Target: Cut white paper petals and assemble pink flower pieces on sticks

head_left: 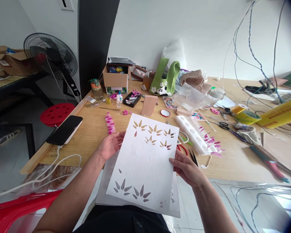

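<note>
A white sheet point(135, 161) with leaf-shaped cutouts in fan clusters is held up over my lap. My right hand point(188, 168) grips its right edge, thumb on top and fingers behind. At the upper left edge is my left hand point(111, 144), its fingers partly hidden behind the sheet, so its hold is hard to see fully. Beneath lies another pale sheet point(100, 191), mostly covered. Just beyond the left hand stands a pink fuzzy strip point(110, 123). Black tweezers point(193, 157) and red-handled pliers point(183, 149) lie near my right hand.
On the wooden table point(92, 129) are a phone point(65, 130) with a white cable, a cardboard box point(116, 81), a green felt bag point(163, 81), a white foam block point(192, 136) with pink pieces, scissors point(223, 125) and a yellow roll point(281, 111). A red chair point(21, 207) stands left.
</note>
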The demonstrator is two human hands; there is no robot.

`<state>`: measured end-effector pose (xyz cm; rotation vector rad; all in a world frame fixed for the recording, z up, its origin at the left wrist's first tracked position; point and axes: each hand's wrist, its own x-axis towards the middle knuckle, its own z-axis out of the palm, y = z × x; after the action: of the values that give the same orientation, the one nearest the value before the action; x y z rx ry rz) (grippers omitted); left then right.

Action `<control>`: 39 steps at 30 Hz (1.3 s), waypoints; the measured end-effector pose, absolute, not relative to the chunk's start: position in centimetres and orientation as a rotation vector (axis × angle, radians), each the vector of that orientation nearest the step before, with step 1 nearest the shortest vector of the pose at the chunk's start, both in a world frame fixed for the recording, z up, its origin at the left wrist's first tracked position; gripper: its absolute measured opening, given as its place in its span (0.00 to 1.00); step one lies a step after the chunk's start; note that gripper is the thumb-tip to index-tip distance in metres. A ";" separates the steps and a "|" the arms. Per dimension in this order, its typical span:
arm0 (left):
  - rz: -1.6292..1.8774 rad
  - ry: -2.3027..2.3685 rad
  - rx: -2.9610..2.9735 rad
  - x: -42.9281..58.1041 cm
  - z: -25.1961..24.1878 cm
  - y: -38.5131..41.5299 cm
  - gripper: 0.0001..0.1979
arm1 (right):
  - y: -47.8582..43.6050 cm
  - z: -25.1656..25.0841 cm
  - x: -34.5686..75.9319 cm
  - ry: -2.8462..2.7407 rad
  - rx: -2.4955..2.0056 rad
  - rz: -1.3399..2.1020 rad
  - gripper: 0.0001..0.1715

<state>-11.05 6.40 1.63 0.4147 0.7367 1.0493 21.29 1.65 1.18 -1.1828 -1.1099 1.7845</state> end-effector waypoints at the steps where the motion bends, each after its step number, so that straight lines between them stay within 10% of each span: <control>1: 1.069 0.759 0.431 -11.0 1.7 6.6 0.11 | 1.6 1.1 21.3 -1.106 -1.183 1.791 0.33; 27: 1.137 1.100 0.754 -9.0 2.0 6.3 0.17 | 1.1 0.2 21.5 -1.048 -1.253 1.870 0.26; 39: 1.094 1.159 0.733 -9.2 1.6 6.4 0.16 | 2.1 2.4 22.4 -1.470 -1.714 0.915 0.29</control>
<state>-9.15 6.41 1.56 0.7330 1.1587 1.0937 22.38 2.13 2.44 -1.7143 -1.4703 0.9145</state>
